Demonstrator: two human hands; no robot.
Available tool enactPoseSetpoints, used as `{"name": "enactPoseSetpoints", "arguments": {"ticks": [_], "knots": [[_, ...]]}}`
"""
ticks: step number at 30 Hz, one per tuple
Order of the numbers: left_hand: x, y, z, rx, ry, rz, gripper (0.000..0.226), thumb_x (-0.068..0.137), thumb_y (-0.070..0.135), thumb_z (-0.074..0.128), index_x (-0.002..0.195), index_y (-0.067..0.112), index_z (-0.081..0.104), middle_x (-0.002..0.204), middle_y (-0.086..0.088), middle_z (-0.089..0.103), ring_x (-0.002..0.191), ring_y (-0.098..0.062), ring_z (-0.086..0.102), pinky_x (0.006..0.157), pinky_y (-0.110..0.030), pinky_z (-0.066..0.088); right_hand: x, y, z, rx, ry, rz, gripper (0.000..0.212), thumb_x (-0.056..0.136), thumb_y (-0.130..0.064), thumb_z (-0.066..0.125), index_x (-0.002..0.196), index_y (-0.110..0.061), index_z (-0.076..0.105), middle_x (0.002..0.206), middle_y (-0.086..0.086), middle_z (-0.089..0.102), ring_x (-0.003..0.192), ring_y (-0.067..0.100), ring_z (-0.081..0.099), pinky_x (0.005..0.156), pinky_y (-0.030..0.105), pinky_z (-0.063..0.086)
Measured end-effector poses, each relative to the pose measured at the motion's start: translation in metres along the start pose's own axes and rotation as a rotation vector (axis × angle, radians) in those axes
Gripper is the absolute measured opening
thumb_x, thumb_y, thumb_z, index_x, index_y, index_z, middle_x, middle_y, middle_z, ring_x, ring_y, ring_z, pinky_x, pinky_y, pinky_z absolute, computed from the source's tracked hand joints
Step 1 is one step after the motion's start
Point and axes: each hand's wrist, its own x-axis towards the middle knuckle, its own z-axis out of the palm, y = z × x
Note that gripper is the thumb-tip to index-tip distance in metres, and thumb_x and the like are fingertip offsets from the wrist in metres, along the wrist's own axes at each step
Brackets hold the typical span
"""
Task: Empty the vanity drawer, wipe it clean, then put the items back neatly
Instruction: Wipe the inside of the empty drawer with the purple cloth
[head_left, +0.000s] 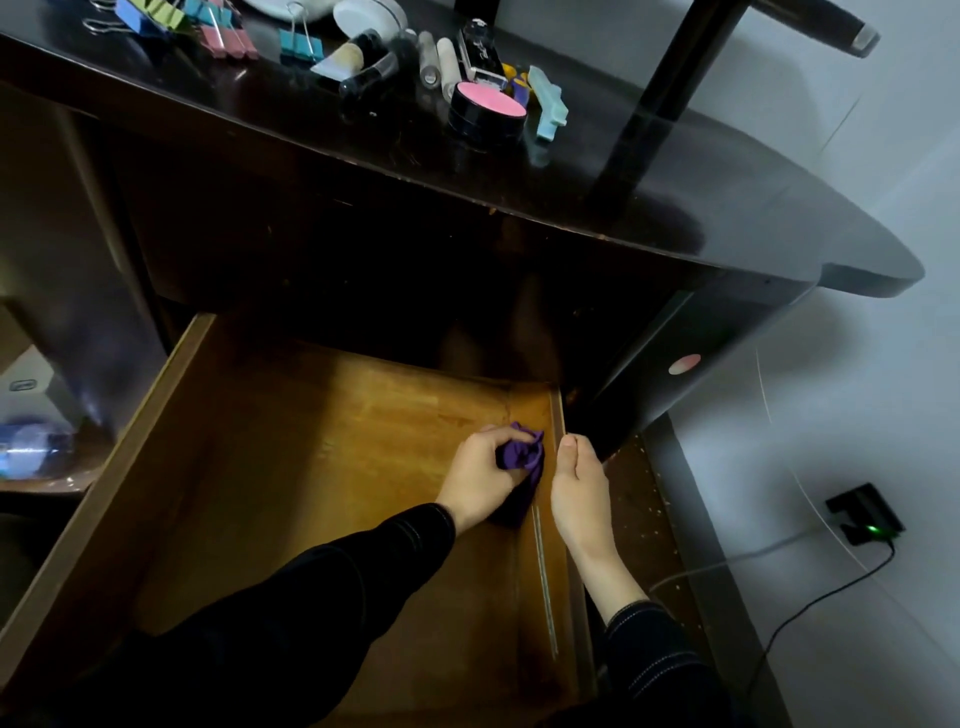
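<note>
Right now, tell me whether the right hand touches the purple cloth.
Apart. The head view shows bare drawer wall between the right hand and the purple cloth, which the left hand grips.

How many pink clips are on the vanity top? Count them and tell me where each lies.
2. One pink clip lies far left on the vanity top; the other lies just right of it, left of a teal clip. More may sit beyond the frame's top edge.

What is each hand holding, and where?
The left hand grips the bunched middle of a purple cloth. The right hand holds nothing.
</note>
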Motion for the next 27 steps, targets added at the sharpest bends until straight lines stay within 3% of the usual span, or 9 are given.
{"name": "enactPoseSetpoints", "arguments": {"ticks": [2,6,9,14,20,25,27], "knots": [[-0.003,0.002,0.002,-0.01,0.012,0.043,0.039,0.081,-0.001,0.072,0.115,0.017,0.07,0.112,0.001,0.06,0.105,-0.012,0.059,0.097,-0.017,0.046,-0.001,-0.001,0.0,0.0,0.018,-0.012,0.042,0.11,-0.037,0.028,0.118,-0.011,0.059,0.1,0.0,0.065,0.098,0.02,0.063,0.078,0.028,0.049],[-0.008,-0.007,0.001,0.048,-0.068,-0.034,0.03,0.081,-0.001,0.072,0.107,0.014,0.072,0.109,-0.003,0.067,0.103,-0.018,0.063,0.099,-0.032,0.05,-0.001,-0.002,0.0,0.001,0.025,0.014,0.048,0.11,-0.038,0.027,0.128,-0.005,0.057,0.118,0.014,0.066,0.111,0.029,0.062,0.099,0.046,0.05],[-0.004,0.0,-0.006,-0.022,-0.111,-0.1,0.025,0.078,-0.003,0.072,0.1,0.009,0.074,0.099,-0.004,0.073,0.096,-0.018,0.068,0.093,-0.04,0.054,-0.001,-0.001,0.0,-0.012,0.029,0.019,0.051,0.11,-0.04,0.026,0.131,-0.002,0.055,0.123,0.019,0.064,0.115,0.033,0.06,0.102,0.05,0.048],[0.003,0.019,-0.007,-0.048,-0.036,0.1,0.033,0.079,0.006,0.076,0.102,0.03,0.072,0.105,0.003,0.066,0.099,-0.009,0.061,0.093,-0.02,0.049,0.001,0.001,0.0,0.014,0.041,0.043,0.047,0.11,-0.039,0.028,0.132,-0.009,0.057,0.121,0.01,0.065,0.116,0.027,0.06,0.102,0.046,0.048],[-0.009,-0.002,-0.006,0.022,-0.178,-0.109,0.025,0.081,-0.002,0.071,0.105,0.007,0.073,0.104,-0.007,0.073,0.1,-0.02,0.067,0.095,-0.041,0.052,0.001,0.001,0.002,-0.008,0.057,0.052,0.052,0.11,-0.04,0.027,0.146,-0.01,0.049,0.139,0.01,0.059,0.13,0.026,0.053,0.112,0.043,0.041],[0.003,0.021,-0.004,-0.011,-0.046,0.103,0.025,0.08,0.009,0.076,0.101,0.022,0.074,0.103,0.003,0.066,0.098,-0.011,0.062,0.093,-0.024,0.049,0.003,0.005,0.001,0.007,0.056,0.038,0.047,0.11,-0.038,0.027,0.13,-0.009,0.058,0.123,0.012,0.065,0.114,0.025,0.061,0.095,0.038,0.049],[-0.001,0.016,-0.003,0.013,-0.033,0.113,0.025,0.08,0.008,0.075,0.1,0.022,0.073,0.103,0.001,0.063,0.096,-0.012,0.061,0.092,-0.024,0.049,0.003,0.005,0.001,0.008,0.055,0.043,0.047,0.111,-0.038,0.027,0.136,-0.011,0.056,0.129,0.011,0.064,0.118,0.025,0.06,0.097,0.036,0.048]]}}
